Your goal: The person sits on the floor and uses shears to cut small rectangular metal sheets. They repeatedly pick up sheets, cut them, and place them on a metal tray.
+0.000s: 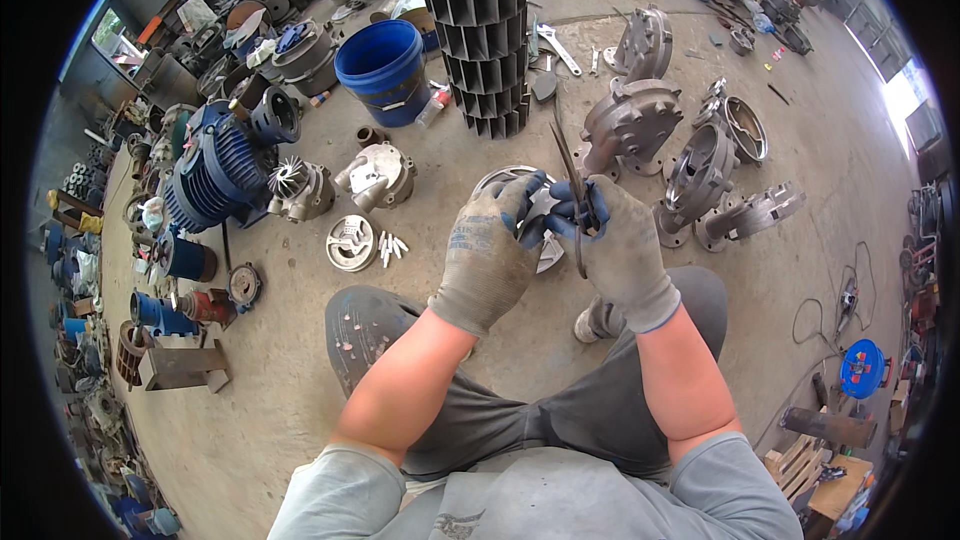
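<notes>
My left hand [491,244], in a grey knit glove with blue fingertips, has its fingers closed round a small metal part that is mostly hidden. Close beside it, my right hand [615,240], gloved alike, grips a long, thin, dark metal tool [568,157] that points up and away; its exact kind is unclear. Under both hands a round slotted metal disc [550,251] lies on the floor, partly covered. To the left lie a smaller metal disc [351,243] and several short white sticks [388,246].
Tall stacked black finned impellers [487,52] stand ahead, beside a blue bucket [381,64]. A blue motor [217,165] and a pump casing [382,174] are left. Flanged metal housings [634,124] stand right, and an adjustable wrench [559,49] lies beyond. A blue cable reel [861,367] is far right.
</notes>
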`<action>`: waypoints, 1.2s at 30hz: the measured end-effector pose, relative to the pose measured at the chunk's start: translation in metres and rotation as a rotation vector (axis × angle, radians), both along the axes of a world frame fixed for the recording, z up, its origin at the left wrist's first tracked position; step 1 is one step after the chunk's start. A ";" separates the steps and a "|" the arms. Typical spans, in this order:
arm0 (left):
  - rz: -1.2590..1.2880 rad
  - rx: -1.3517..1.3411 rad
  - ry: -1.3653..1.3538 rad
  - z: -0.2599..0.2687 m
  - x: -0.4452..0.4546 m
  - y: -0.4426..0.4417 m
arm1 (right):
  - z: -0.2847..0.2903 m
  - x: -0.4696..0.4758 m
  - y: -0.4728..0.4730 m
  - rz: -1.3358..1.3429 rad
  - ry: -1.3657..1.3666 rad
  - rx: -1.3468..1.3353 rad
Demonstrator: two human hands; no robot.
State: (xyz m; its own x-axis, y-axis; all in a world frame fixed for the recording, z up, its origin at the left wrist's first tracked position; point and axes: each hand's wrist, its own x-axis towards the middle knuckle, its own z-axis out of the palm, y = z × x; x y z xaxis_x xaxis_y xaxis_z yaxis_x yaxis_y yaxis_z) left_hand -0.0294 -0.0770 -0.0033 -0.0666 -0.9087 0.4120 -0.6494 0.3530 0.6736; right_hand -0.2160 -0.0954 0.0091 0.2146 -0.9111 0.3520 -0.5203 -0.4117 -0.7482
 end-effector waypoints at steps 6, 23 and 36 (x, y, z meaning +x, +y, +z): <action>-0.058 0.142 0.160 0.005 -0.002 0.004 | -0.009 -0.008 0.004 -0.040 0.102 -0.090; -0.241 0.325 1.547 0.014 0.053 -0.014 | -0.005 -0.019 0.036 0.276 -0.464 0.553; -0.110 -0.048 0.818 0.003 0.035 -0.016 | -0.019 0.002 0.039 0.319 -0.308 0.879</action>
